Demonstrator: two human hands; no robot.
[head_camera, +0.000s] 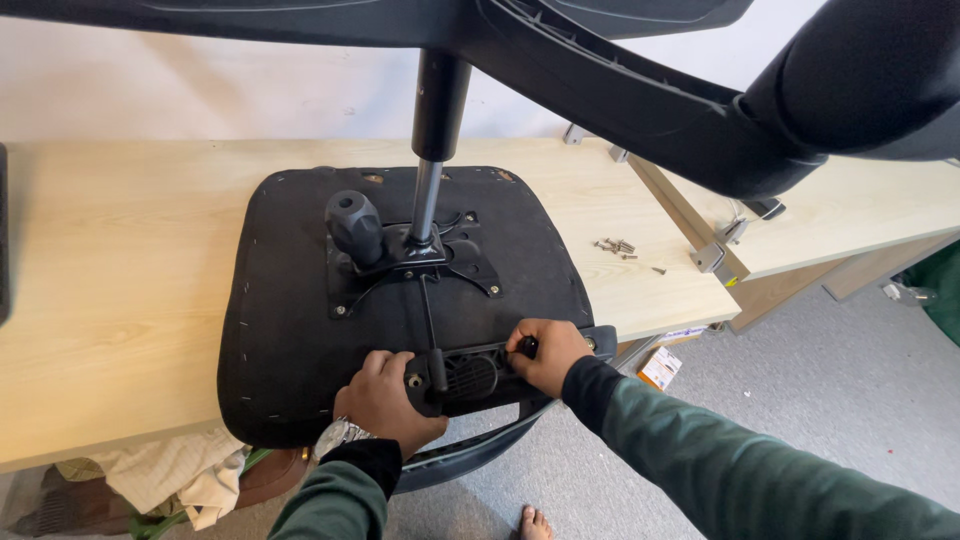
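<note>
Both hands' fingers clamp a black ribbed bracket (470, 377) against the upturned black seat (300, 330).

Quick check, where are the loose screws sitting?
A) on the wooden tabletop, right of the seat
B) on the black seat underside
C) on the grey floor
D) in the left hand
A: the small pile of loose screws lies on the light wooden tabletop, apart from and to the right of the upturned black seat; both hands are on the black plastic bracket at the seat's near edge.
</note>
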